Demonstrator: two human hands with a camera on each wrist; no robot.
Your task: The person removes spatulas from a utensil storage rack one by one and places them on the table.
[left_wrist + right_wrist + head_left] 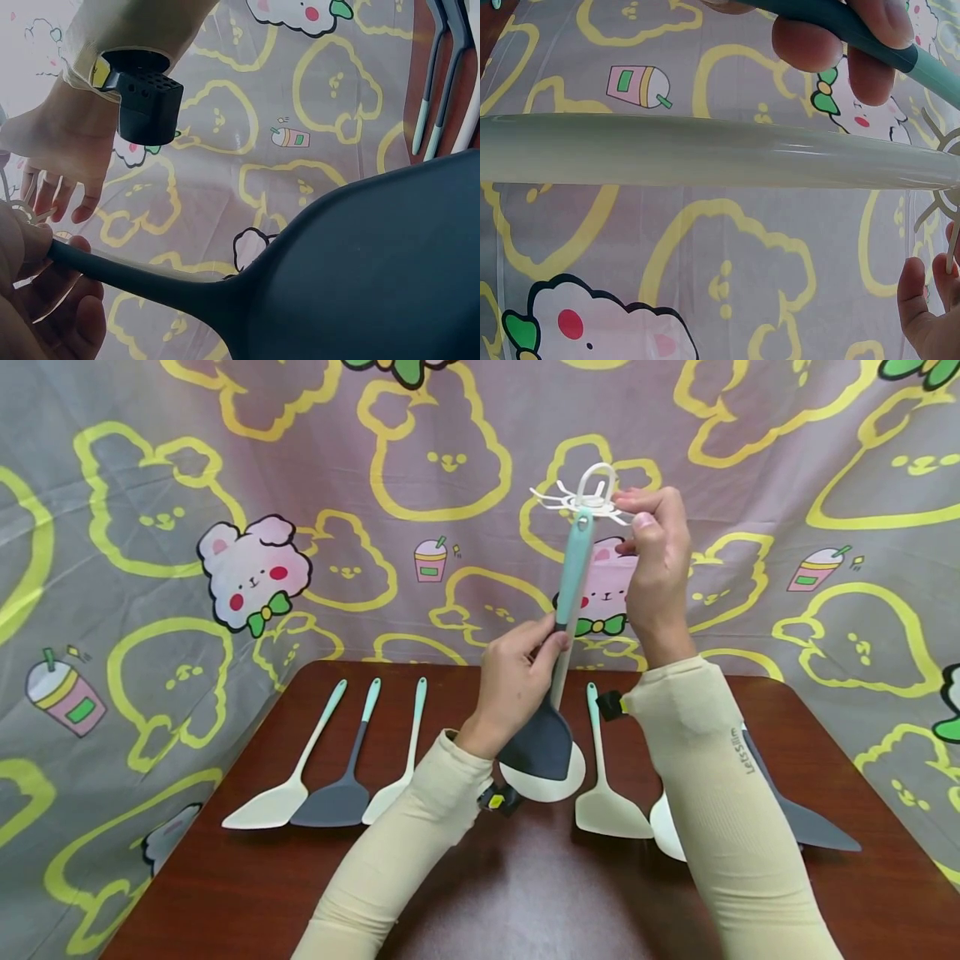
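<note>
In the head view my left hand (517, 681) grips a dark grey spatula (538, 743) with a mint handle, pinching it where handle meets shaft. Its blade hangs down, and the holed handle end is right at the hooks of a white utensil rack (596, 502). The rack's pale pole (705, 150) crosses the right wrist view; the spatula blade covers part of its round white base (576, 772). My right hand (660, 556) holds the hook ring from the right, its bent fingers and thumb at one hook. In the left wrist view the grey blade (367, 262) fills the lower right.
On the brown table (480, 893), left of the rack, lie a white spatula (270, 806), a grey one (333, 802) and another white one (386, 797), partly behind my left sleeve. To the right are a beige turner (611, 810), a white utensil (666, 831) and a grey spatula (817, 827).
</note>
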